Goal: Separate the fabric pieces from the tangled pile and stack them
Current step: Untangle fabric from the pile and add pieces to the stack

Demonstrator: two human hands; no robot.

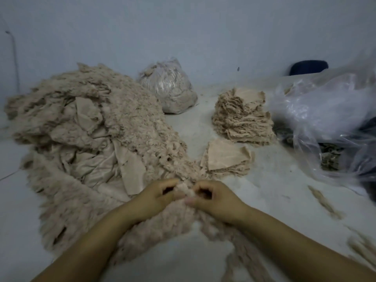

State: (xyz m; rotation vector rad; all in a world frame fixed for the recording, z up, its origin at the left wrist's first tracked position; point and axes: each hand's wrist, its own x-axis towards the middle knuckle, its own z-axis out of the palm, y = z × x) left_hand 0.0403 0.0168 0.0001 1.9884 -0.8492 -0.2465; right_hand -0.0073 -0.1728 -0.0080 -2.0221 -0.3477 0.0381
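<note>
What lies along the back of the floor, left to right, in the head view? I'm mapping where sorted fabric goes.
Tangled pile → tied bag of fabric → tall stack → loose clear plastic bag.

**Dim, soft-lit view with edge blur**

Low, cool, even light; no source in view. Faint, diffuse shadows under the tangled pile (85,139). Pale glare on the clear plastic bag (325,110). Soft focus overall, smeared toward lower corners. Wide-angle bending at the edges. Muted, greyish colours.
</note>
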